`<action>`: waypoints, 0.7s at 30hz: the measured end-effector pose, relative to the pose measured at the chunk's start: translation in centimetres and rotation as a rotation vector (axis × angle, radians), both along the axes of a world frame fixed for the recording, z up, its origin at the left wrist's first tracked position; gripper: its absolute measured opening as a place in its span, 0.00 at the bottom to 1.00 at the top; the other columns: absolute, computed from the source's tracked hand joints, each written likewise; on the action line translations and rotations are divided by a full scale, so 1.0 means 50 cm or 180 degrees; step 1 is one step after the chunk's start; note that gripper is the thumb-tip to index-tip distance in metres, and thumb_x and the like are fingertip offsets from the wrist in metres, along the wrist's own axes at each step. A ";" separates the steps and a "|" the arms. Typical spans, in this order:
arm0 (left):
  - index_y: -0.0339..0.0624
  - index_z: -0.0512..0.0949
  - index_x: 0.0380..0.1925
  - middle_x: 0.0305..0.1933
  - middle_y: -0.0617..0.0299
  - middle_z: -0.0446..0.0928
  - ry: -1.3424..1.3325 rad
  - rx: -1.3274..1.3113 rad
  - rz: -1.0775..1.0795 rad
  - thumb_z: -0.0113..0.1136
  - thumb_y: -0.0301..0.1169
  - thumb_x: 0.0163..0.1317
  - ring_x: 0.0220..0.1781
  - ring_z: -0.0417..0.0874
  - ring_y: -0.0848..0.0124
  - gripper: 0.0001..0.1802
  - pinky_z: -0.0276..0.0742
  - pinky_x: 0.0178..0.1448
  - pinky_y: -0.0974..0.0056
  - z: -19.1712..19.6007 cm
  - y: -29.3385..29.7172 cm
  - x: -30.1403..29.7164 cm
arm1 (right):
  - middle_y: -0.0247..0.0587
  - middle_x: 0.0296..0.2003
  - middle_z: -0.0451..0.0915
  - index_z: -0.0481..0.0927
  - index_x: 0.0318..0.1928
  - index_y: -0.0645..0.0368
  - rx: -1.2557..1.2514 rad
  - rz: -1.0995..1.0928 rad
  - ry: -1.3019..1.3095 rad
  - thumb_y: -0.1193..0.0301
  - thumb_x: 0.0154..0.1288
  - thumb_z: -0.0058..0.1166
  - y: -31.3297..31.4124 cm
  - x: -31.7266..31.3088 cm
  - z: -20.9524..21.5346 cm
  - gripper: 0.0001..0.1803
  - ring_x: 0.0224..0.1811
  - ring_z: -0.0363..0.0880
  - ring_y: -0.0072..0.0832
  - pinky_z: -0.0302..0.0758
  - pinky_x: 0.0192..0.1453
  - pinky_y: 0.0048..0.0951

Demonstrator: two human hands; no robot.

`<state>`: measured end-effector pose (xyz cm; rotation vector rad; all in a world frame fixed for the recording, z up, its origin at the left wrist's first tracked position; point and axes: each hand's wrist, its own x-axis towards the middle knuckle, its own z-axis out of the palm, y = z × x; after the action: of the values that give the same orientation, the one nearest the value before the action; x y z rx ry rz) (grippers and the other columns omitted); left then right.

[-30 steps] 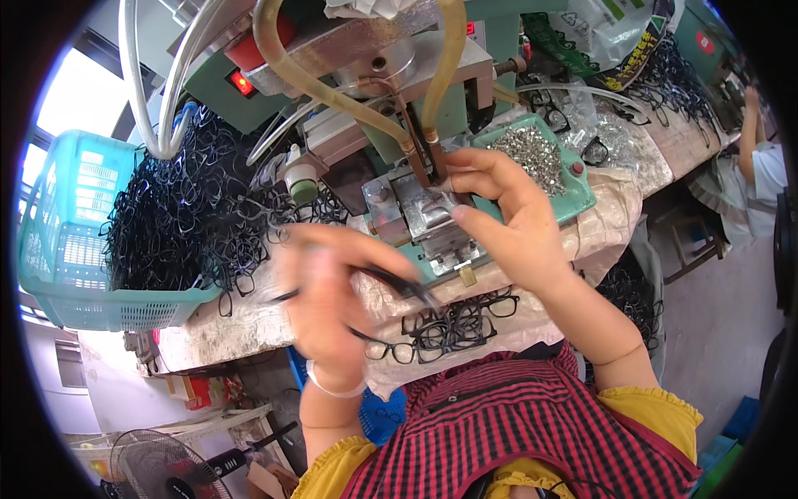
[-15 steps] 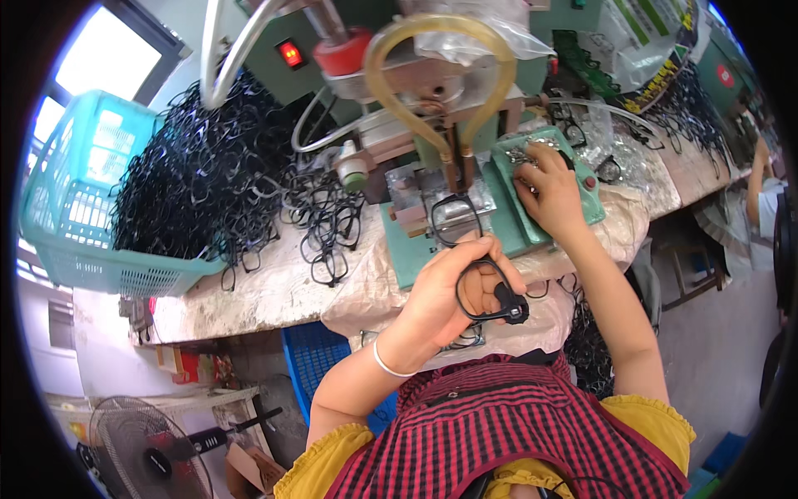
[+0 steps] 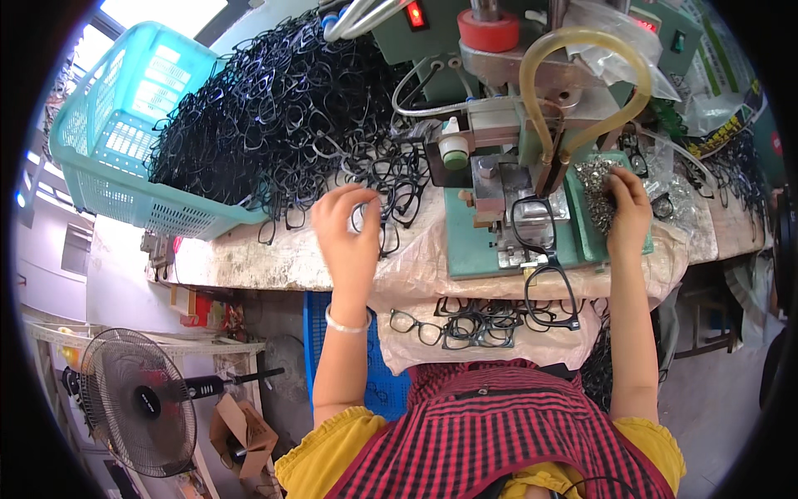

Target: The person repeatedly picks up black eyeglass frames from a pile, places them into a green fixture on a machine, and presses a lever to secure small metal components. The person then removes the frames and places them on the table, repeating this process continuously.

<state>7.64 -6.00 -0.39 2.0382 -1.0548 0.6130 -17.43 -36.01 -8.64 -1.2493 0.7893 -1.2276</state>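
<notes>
My left hand [image 3: 349,237] reaches over the cloth-covered bench, its fingers curled around a black eyeglass frame [image 3: 376,226] at the edge of the loose frames [image 3: 399,179]. My right hand [image 3: 628,212] rests on a pile of small shiny metal parts [image 3: 594,187] in a green tray, fingertips pressed into the pile. Between my hands, another black frame [image 3: 536,229] lies on the fixture of the green machine [image 3: 490,179], and its lower half hangs over the bench edge.
A teal basket [image 3: 108,158] at the left spills a big heap of black frames [image 3: 266,108]. More frames lie in the cloth at my lap [image 3: 474,320]. A yellow hose [image 3: 582,46] loops over the machine. A floor fan [image 3: 137,403] stands lower left.
My left hand let go of the frame it held near my lap and moved up and left to the loose frames. My right hand stayed on the metal parts.
</notes>
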 end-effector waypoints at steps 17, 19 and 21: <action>0.41 0.87 0.32 0.58 0.45 0.80 -0.0394 0.0676 0.0403 0.62 0.33 0.62 0.52 0.75 0.47 0.09 0.71 0.58 0.50 -0.176 0.029 0.160 | 0.37 0.42 0.84 0.84 0.43 0.65 -0.0802 -0.0430 0.1391 0.79 0.64 0.59 0.103 -0.208 0.027 0.08 0.45 0.81 0.24 0.74 0.54 0.25; 0.37 0.84 0.31 0.48 0.48 0.82 -0.0472 0.0172 0.0426 0.59 0.31 0.65 0.47 0.76 0.54 0.10 0.72 0.52 0.53 -0.140 0.020 0.138 | 0.37 0.41 0.84 0.84 0.42 0.65 -0.1078 0.0040 0.1253 0.80 0.63 0.59 0.141 -0.132 0.099 0.08 0.45 0.80 0.24 0.74 0.53 0.25; 0.35 0.76 0.27 0.29 0.61 0.77 0.0214 -0.0305 0.0483 0.55 0.33 0.72 0.31 0.74 0.71 0.15 0.71 0.37 0.64 -0.126 0.022 0.124 | 0.38 0.39 0.84 0.83 0.41 0.65 -0.1478 0.0612 0.1018 0.81 0.60 0.59 0.148 -0.050 0.165 0.08 0.44 0.80 0.24 0.75 0.53 0.26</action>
<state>13.83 -4.92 -6.71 2.0526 -0.8219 0.6549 -19.94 -28.59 -0.37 -1.8901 0.6057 -1.1002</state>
